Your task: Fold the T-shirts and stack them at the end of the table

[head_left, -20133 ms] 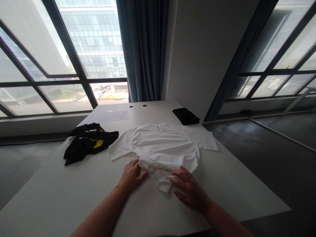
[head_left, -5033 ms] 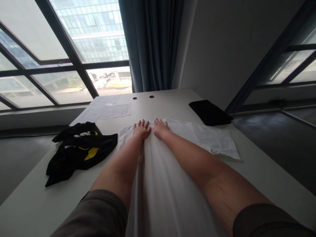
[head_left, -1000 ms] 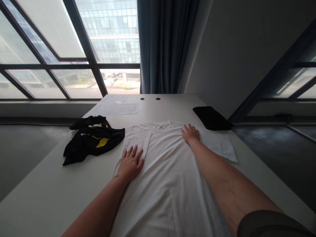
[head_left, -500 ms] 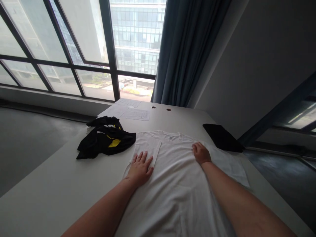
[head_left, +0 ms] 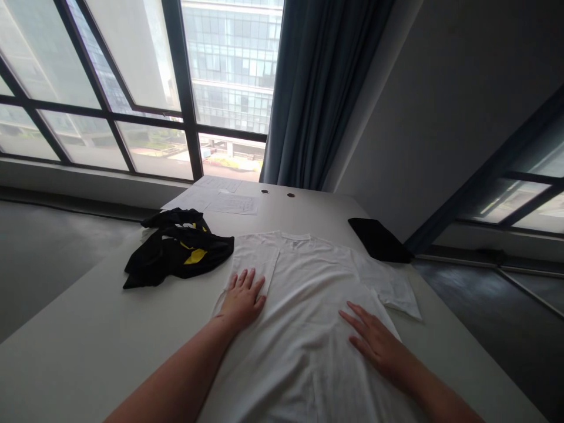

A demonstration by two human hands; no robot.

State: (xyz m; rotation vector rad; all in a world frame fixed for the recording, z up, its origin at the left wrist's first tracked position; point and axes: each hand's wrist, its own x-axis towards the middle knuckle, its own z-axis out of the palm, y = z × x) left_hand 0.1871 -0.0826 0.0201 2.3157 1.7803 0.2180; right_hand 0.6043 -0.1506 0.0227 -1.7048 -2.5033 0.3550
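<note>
A white T-shirt [head_left: 308, 294] lies spread flat on the white table [head_left: 88, 346], collar at the far end. Its left sleeve is folded inward over the body; its right sleeve [head_left: 390, 285] sticks out to the right. My left hand [head_left: 241, 298] lies flat, fingers spread, on the folded left sleeve and shirt edge. Nearer to me, my right hand [head_left: 372, 338] rests flat with fingers stretched on the shirt's right side. Neither hand holds anything.
A crumpled black and yellow garment [head_left: 178, 252] lies left of the shirt. A folded black cloth [head_left: 379, 239] sits at the right table edge. Paper sheets [head_left: 220, 200] and two cable holes [head_left: 277, 192] are at the far end, by the window and curtain [head_left: 317, 88].
My right hand slid from the shirt's right shoulder back toward me along its right side. My left hand stayed on the folded left sleeve. The view shifted slightly.
</note>
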